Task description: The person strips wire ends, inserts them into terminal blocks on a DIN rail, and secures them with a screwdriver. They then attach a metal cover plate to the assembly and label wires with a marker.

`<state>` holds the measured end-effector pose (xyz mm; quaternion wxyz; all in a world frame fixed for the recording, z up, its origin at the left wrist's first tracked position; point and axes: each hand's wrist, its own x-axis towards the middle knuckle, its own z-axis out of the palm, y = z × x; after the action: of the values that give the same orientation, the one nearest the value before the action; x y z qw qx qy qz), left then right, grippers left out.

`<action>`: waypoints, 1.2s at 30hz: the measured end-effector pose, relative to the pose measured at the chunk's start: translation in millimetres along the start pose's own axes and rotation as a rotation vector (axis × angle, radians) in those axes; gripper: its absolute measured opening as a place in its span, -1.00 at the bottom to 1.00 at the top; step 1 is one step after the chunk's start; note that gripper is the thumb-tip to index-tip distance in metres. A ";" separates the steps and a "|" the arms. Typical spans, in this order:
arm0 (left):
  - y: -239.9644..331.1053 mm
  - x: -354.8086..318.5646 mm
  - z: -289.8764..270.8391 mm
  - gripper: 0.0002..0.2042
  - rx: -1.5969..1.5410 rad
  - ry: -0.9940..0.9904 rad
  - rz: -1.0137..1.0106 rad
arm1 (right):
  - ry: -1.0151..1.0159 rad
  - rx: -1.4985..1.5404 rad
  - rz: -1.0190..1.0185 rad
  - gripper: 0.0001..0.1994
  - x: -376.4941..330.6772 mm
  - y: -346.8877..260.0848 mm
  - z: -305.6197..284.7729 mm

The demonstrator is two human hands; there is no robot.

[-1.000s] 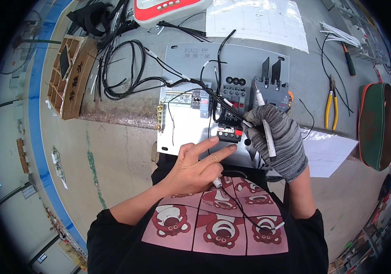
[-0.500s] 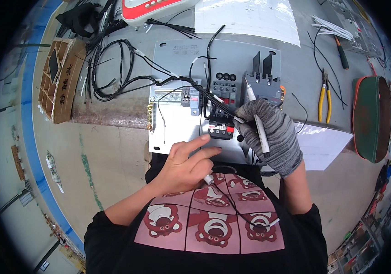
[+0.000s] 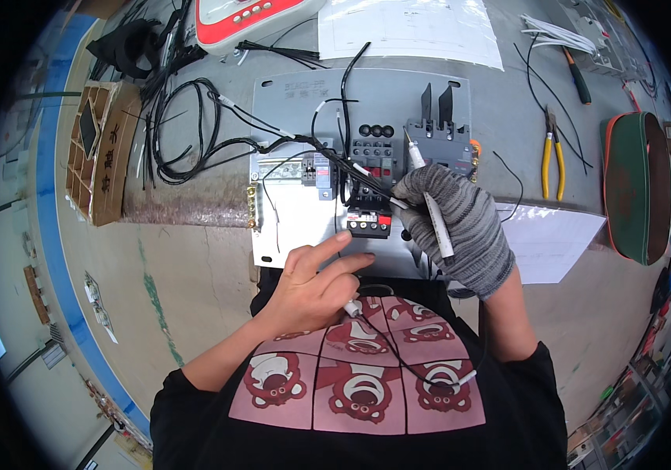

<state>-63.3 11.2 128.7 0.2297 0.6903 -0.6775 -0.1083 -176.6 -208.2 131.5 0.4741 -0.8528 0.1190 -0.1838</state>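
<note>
A grey metal mounting plate (image 3: 296, 90) carries a black contactor (image 3: 372, 153), a relay block with a red strip (image 3: 368, 224) and a larger dark grey breaker (image 3: 441, 145). My right hand (image 3: 461, 227), in a grey knitted glove, grips a white pen-shaped tool (image 3: 438, 225) with a thin tip pointing away from me. Its fingertips also pinch the white-sleeved end of the black wire bundle (image 3: 367, 180). My bare left hand (image 3: 312, 286) reaches index and middle fingers toward the relay block. Its curled fingers hold a black wire (image 3: 398, 352) with white sleeves; their grip is partly hidden.
Looped black cables (image 3: 167, 157) and a cardboard divider box (image 3: 108, 157) lie at left. Yellow-handled pliers (image 3: 553, 160), a screwdriver (image 3: 578, 82) and a green case (image 3: 637, 188) are at right. Paper sheets (image 3: 410, 35) and a red-and-white device (image 3: 253, 19) lie at the back.
The whole view has shifted slightly, so the bench things sit a little further left. Both hands keep nearly the same pose and hold the same things.
</note>
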 end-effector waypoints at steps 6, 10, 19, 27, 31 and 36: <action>0.3 0.6 -0.2 -0.77 0.001 0.010 0.000 | -0.015 -0.042 -0.002 -0.78 1.0 -2.1 -2.1; -0.1 -0.4 -0.9 -0.76 -0.009 -0.005 -0.003 | -0.012 -0.005 0.015 -0.77 -1.3 0.0 -1.2; -3.6 -1.8 -2.1 -0.75 -0.078 -0.025 -0.005 | -0.022 0.009 0.032 -0.76 0.9 -4.0 -2.6; -7.8 -1.6 -2.3 -0.77 -0.084 -0.014 0.028 | -0.029 -0.024 0.058 -0.75 1.9 -6.4 -1.9; -9.8 -2.8 -0.9 -0.77 -0.107 -0.010 0.036 | -0.071 -0.029 0.140 -0.74 4.1 -13.6 -4.9; -9.9 -2.9 -0.5 -0.78 -0.109 -0.003 0.036 | -0.066 -0.032 0.163 -0.74 4.8 -15.1 -4.2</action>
<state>-54.5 13.9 124.1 0.2679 0.6641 -0.6834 -0.1421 -173.7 -205.3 147.4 0.4776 -0.8533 0.1752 -0.1143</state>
